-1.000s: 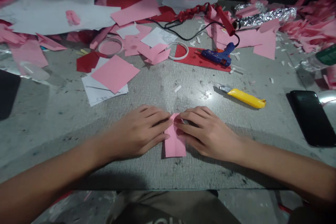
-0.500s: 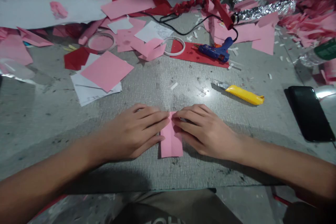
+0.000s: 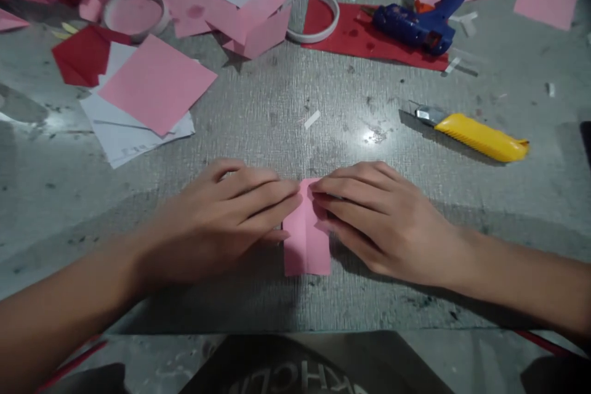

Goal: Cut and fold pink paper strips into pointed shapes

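A small pink piece of paper (image 3: 306,252) with a crease down its middle lies upright before me on the table. My left hand (image 3: 226,215) comes in from the left, its fingertips pressed on the paper's upper left part. From the other side, the fingers of my right hand (image 3: 388,215) bear on the upper right part. Both hands have their fingers held close together, and the two sets of fingertips nearly meet at the crease. The paper's lower half shows between the hands; its upper edges are partly hidden under the fingers.
A yellow box cutter (image 3: 482,136) lies at right, blade out. Behind it, a blue glue gun (image 3: 410,28) rests on red paper (image 3: 318,37) beside a white tape roll (image 3: 336,18). A pink square sheet (image 3: 157,86) tops white paper at left. A paper scrap (image 3: 312,119) lies ahead.
The camera view has moved closer and lower, so the tabletop things appear larger and higher, and the phone has mostly left view. Both hands stay on the pink paper with little visible movement.
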A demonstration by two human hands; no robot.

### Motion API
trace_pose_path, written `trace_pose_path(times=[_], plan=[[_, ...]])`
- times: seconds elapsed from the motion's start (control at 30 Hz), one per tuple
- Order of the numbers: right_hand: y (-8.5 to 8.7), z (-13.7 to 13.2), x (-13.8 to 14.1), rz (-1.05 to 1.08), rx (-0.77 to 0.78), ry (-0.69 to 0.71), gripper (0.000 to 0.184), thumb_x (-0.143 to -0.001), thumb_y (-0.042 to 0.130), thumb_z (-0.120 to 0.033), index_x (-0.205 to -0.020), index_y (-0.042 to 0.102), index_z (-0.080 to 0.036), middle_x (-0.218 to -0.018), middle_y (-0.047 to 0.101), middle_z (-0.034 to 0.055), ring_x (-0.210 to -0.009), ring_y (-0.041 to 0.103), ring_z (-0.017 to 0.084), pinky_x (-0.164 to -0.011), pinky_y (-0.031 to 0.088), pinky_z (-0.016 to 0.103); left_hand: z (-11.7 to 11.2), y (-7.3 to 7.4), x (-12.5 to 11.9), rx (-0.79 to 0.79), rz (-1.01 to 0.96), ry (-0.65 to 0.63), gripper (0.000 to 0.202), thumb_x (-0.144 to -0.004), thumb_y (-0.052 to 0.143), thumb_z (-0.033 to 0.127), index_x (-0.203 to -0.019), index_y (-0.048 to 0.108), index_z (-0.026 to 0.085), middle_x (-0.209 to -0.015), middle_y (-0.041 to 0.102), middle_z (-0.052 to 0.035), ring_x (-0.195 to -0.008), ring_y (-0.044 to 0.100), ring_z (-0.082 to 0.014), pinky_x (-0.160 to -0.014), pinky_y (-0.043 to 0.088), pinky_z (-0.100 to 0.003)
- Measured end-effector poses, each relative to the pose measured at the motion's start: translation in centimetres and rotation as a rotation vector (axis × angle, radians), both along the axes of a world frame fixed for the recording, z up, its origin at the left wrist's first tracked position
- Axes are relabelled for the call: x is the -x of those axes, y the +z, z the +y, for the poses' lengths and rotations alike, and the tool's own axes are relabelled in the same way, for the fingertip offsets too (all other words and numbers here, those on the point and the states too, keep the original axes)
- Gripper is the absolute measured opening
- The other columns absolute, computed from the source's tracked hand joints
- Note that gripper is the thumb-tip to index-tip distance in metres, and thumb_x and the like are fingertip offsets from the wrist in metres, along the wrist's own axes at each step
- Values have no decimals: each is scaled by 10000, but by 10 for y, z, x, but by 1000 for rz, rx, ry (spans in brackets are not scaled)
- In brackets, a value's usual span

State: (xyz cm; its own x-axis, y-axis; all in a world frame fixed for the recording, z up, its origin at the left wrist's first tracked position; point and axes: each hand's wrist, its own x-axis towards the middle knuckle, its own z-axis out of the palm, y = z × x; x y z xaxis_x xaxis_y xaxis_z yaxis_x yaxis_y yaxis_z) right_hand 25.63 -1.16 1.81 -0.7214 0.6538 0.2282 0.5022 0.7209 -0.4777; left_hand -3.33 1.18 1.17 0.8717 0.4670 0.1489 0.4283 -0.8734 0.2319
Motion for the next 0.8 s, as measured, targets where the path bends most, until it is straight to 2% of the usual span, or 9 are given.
trace_pose_path(times=[0.13,0.4,0.53,0.67,0.8], plan=[[1,0,1,0,-9,5,235,-1090,551,-223,-1162,775,-212,-1293,770,85,-1196,710,307,-998,586,516,-1,-1,1,-5,-11,9,390,-1105,530,306,-1493,570,317,-1387,744,-38,-1257,678,-283,-1015,473,-479],[-2,1,0,43,-50,12,199,-1064,615,-227,-1155,759,-123,-1267,780,138,-1151,728,316,-974,587,512,-1,3,-5,-134,11,-32,356,-1099,564,340,-1423,622,206,-1343,760,-95,-1218,684,-285,-979,480,-461],[-2,1,0,24,-50,14,201,-1076,598,-230,-1144,758,-128,-1276,780,131,-1155,724,311,-988,579,501,-1,4,-7,-176,2,-42,345,-1097,563,309,-1396,630,151,-1323,766,-112,-1191,687,-289,-959,468,-467],[-2,1,0,26,-62,15,204,-1077,599,-231,-1145,755,-119,-1274,779,131,-1160,721,313,-984,575,490,-2,5,-8,-192,3,-32,321,-1098,556,294,-1374,647,158,-1315,770,-100,-1158,695,-273,-931,465,-444],[-2,1,1,27,-61,13,200,-1075,601,-228,-1144,754,-119,-1258,783,134,-1156,719,311,-980,574,488,-3,7,-10,-176,3,-31,316,-1099,528,235,-1371,641,117,-1365,749,-108,-1185,682,-267,-935,462,-437]])
